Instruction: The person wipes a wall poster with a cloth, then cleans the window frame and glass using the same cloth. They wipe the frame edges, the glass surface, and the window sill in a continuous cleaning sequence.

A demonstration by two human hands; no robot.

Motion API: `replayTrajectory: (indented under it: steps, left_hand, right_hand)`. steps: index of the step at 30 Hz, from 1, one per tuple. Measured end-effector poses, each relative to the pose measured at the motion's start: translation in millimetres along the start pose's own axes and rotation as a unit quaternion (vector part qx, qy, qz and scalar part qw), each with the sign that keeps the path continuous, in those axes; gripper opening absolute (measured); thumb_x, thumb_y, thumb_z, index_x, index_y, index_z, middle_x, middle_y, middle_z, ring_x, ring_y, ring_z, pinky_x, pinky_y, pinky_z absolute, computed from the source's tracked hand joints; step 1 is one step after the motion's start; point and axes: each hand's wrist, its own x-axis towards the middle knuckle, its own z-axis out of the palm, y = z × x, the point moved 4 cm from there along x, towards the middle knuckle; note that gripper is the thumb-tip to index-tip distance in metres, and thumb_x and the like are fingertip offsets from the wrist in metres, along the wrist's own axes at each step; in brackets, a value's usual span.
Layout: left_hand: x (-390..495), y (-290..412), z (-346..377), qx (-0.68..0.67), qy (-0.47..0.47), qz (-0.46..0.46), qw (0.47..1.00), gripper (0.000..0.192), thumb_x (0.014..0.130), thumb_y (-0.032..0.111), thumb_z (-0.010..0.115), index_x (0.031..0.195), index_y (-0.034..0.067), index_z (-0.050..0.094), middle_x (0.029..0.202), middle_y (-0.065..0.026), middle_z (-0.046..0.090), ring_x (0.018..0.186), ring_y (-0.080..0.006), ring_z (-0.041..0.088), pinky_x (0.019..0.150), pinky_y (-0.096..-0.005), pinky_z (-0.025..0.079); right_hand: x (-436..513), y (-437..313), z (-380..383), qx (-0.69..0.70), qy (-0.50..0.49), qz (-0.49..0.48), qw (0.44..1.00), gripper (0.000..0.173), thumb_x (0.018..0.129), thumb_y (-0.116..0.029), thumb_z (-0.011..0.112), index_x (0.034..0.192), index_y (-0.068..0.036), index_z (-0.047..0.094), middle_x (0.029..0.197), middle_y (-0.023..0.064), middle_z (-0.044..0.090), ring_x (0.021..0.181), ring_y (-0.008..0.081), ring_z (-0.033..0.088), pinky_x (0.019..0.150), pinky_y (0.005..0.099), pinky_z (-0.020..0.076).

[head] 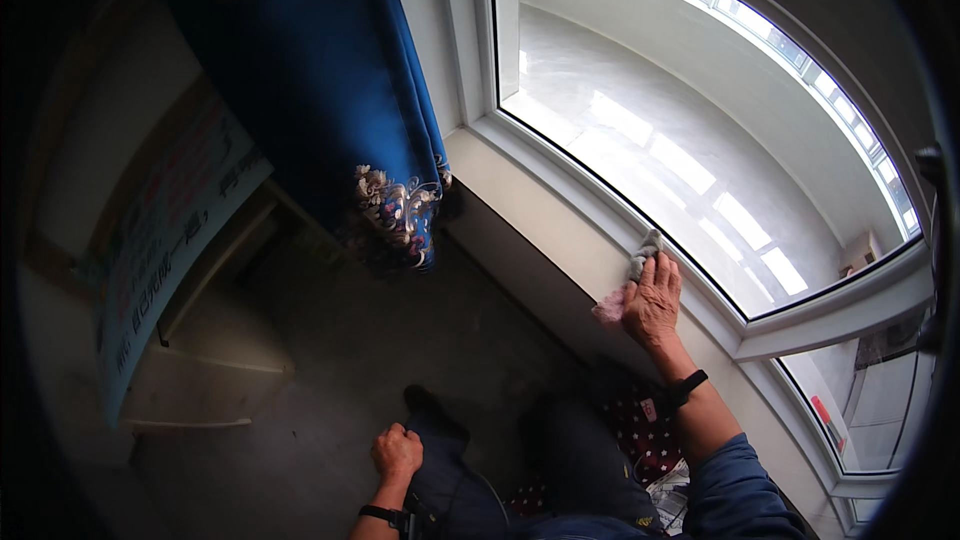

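Note:
My right hand (653, 305) presses a bunched cloth (643, 255) against the lower part of the white window frame (581, 180), just above the sill (517, 202). Grey fabric sticks out past the fingertips, and a pink part hangs beside the palm over the sill. Behind the frame is a large glass pane (637, 135). My left hand (397, 451) is curled into a fist by my left knee, with nothing visible in it. Both wrists wear dark bands.
A blue curtain (352, 90) with an embroidered hem hangs at the sill's left end. Further left are a board bearing writing (172, 262) and a pale wooden piece of furniture (217, 360). Dark red star-patterned fabric (649, 435) lies by my legs. The grey floor (330, 360) is dim.

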Motion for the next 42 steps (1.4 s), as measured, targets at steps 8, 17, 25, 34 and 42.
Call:
replayTrajectory:
  steps: [8,17,25,34,42]
  left_hand:
    - [6,8,-3,-0.022,-0.003,0.002,1.000,0.017,0.086,0.021,0.068,0.082,0.005,0.071,0.093,-0.0179,0.072,0.091,-0.0384,0.069,0.080,-0.0523,0.056]
    - [13,-1,-7,-0.022,-0.026,-0.001,0.999,0.016,0.084,0.020,0.071,0.081,0.005,0.070,0.087,-0.0158,0.072,0.088,-0.0384,0.069,0.078,-0.0508,0.056]
    - [21,0,-15,0.000,-0.083,-0.041,0.996,0.019,0.086,0.022,0.072,0.091,0.003,0.073,0.089,-0.0184,0.073,0.085,-0.0382,0.071,0.075,-0.0496,0.057]
    - [22,1,-22,-0.002,-0.083,-0.031,0.996,0.018,0.084,0.022,0.073,0.089,0.005,0.072,0.086,-0.0165,0.072,0.084,-0.0376,0.070,0.075,-0.0509,0.057]
    - [25,5,-22,-0.004,-0.070,-0.001,0.998,0.018,0.082,0.021,0.073,0.089,0.005,0.073,0.086,-0.0163,0.073,0.085,-0.0385,0.070,0.077,-0.0498,0.057]
  right_hand:
    - [68,-63,38,0.036,-0.013,-0.056,0.998,0.063,0.089,-0.025,0.064,0.140,0.008,0.048,0.151,0.0286,0.041,0.141,0.0466,0.036,0.120,0.0564,0.0253]
    - [155,-152,89,0.075,-0.006,-0.100,0.992,0.064,0.085,-0.027,0.065,0.136,0.009,0.050,0.146,0.0268,0.043,0.137,0.0451,0.037,0.117,0.0565,0.0274]
    - [220,-221,129,0.075,0.029,-0.151,0.985,0.053,0.082,-0.027,0.063,0.121,0.008,0.058,0.128,0.0236,0.051,0.125,0.0417,0.044,0.108,0.0528,0.0337]
    - [259,-268,168,0.075,0.015,-0.163,0.984,0.059,0.081,-0.036,0.065,0.120,0.007,0.061,0.126,0.0220,0.052,0.122,0.0387,0.044,0.106,0.0522,0.0319]
    - [258,-271,156,0.114,-0.050,-0.191,0.974,0.051,0.087,-0.040,0.063,0.129,-0.011,0.064,0.131,0.0120,0.056,0.129,0.0348,0.043,0.111,0.0575,0.0279]
